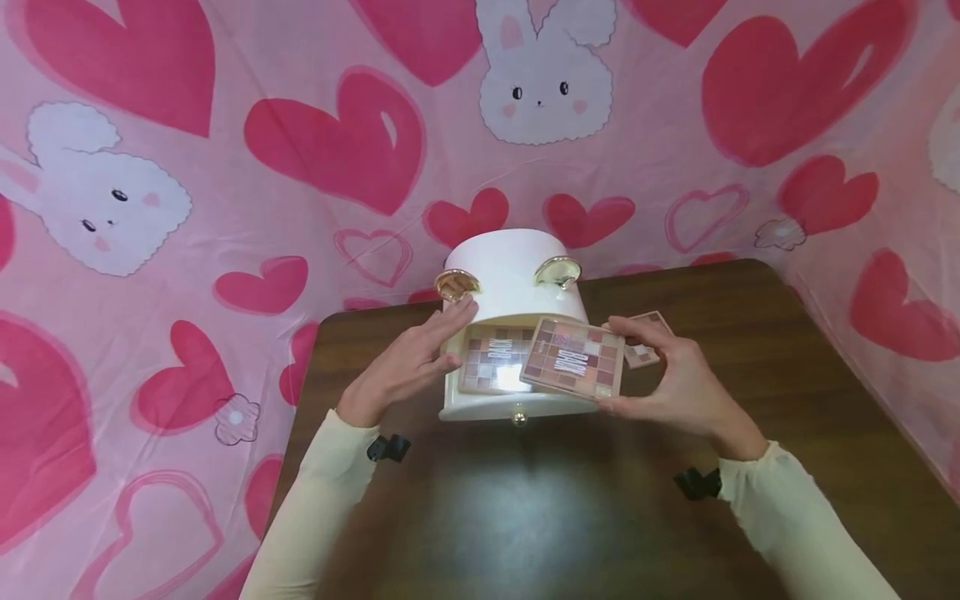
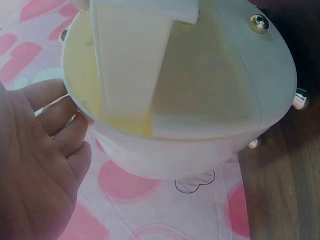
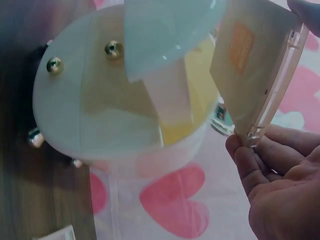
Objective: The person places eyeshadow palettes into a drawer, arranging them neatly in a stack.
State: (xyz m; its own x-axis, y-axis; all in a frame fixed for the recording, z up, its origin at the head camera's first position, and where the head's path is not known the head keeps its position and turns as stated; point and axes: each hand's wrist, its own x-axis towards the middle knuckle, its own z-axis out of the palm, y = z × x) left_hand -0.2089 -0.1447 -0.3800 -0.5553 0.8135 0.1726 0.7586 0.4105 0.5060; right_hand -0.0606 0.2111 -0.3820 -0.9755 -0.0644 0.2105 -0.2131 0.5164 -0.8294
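A white rounded storage box (image 1: 510, 275) with two gold ear-like pieces has its drawer (image 1: 480, 406) pulled out. Inside the drawer lies an eyeshadow palette (image 1: 487, 360) with a bright reflection on it. My right hand (image 1: 686, 383) pinches a second eyeshadow palette (image 1: 573, 360) by its right edge, tilted over the drawer's right part. Its plain back and hinge edge show in the right wrist view. My left hand (image 1: 408, 358) has its fingers extended beside the box's left side, near the left gold ear (image 1: 456, 285). In the left wrist view its fingertips meet the box's rim.
A smaller palette (image 1: 642, 354) lies on the dark wooden table (image 1: 525, 517), partly hidden behind my right hand. A pink cloth (image 1: 315, 217) with hearts and rabbits hangs behind the table. Round gold feet (image 3: 55, 65) show on the box.
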